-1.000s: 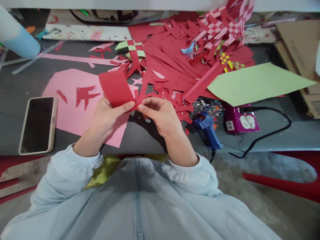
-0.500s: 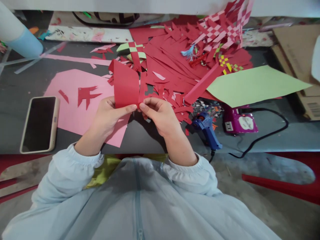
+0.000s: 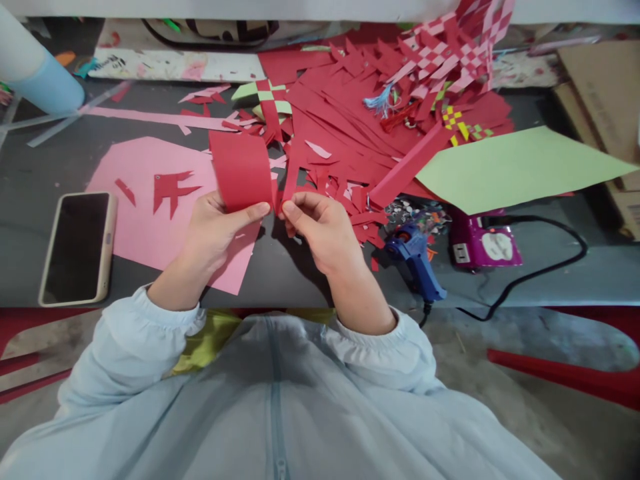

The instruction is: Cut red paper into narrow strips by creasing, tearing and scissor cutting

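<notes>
My left hand (image 3: pixel 220 227) pinches the lower edge of a wide piece of red paper (image 3: pixel 243 170), which stands up curved from thumb and fingers. Close beside it, my right hand (image 3: pixel 315 223) is closed on a narrow red paper strip (image 3: pixel 291 175) at its lower end. Piece and strip spread apart above the fingertips; whether they still join at the bottom I cannot tell. Under my left hand lies a sheet of pink paper (image 3: pixel 135 167) bearing a cut red fish-like shape (image 3: pixel 173 190) and a small red scrap (image 3: pixel 125 191).
Red paper sheets and scraps (image 3: pixel 340 127) heap up behind my hands, with checkered woven pieces (image 3: pixel 430 60) on top. To the right are a blue glue gun (image 3: pixel 415 260), a purple box (image 3: pixel 485 243), a black cable (image 3: pixel 545 273) and green paper (image 3: pixel 520 170). A phone (image 3: pixel 77 250) lies left.
The wide red paper has swung left and away from the strip, so the gap between them is wider. My left hand has shifted slightly left.
</notes>
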A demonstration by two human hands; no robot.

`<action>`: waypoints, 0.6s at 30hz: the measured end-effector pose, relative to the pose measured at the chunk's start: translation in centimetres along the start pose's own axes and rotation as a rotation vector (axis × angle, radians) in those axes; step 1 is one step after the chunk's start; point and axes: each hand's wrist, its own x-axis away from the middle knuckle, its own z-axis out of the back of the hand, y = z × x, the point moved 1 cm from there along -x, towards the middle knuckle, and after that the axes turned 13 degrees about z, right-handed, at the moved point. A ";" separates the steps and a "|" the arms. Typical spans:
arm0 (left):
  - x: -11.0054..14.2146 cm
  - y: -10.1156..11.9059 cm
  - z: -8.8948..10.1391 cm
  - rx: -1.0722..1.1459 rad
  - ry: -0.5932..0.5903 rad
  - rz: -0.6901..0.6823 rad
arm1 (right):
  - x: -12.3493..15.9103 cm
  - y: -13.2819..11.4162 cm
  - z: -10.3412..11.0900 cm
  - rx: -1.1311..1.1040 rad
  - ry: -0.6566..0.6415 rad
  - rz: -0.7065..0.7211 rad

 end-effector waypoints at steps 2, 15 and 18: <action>-0.1 0.1 0.1 0.009 0.001 -0.013 | 0.0 -0.2 0.0 -0.013 0.017 -0.001; 0.3 1.0 0.1 -0.250 0.108 -0.022 | -0.4 0.3 0.0 -0.086 0.163 0.039; 0.4 1.5 -0.1 -0.235 0.096 -0.045 | -0.5 0.5 0.2 -0.054 0.154 0.063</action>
